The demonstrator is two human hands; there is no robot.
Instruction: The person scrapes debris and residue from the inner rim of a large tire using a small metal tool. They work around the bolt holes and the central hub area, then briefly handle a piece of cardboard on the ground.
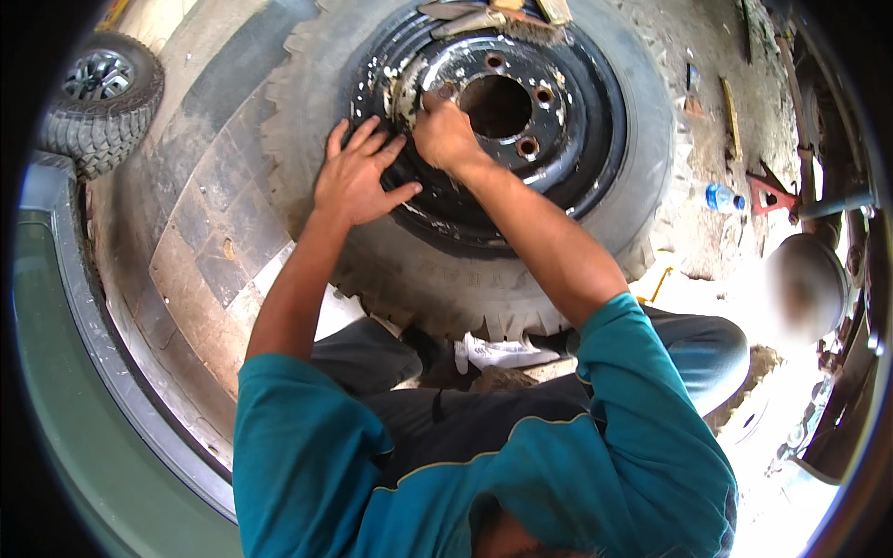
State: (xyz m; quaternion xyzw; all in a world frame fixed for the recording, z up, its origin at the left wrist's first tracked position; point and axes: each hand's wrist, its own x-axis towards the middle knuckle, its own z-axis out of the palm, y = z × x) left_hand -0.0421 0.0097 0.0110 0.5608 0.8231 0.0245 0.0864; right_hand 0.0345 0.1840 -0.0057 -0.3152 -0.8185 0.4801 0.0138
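A large grey tyre [628, 177] on a black steel wheel rim [595, 153] lies flat in front of me. Patches of the rim's paint are chipped or pale, and bolt holes ring its round centre opening. My left hand [361, 179] rests with fingers spread across the tyre's inner edge and the rim's left side. Closed in a fist, my right hand [446, 137] is over the rim's disc, left of the centre opening. Whatever it grips is hidden by the fingers. At the rim's far edge lie a brush [534, 31] with brown bristles and some flat-bladed tools [465, 20].
Another wheel with a knobby tyre [112, 121] stands at the far left. A green vehicle panel [65, 391] curves along the left. To the right are a plastic bottle [724, 197], a red stand [770, 197], a wooden strip [731, 116] and vehicle underparts. My legs flank the tyre's near side.
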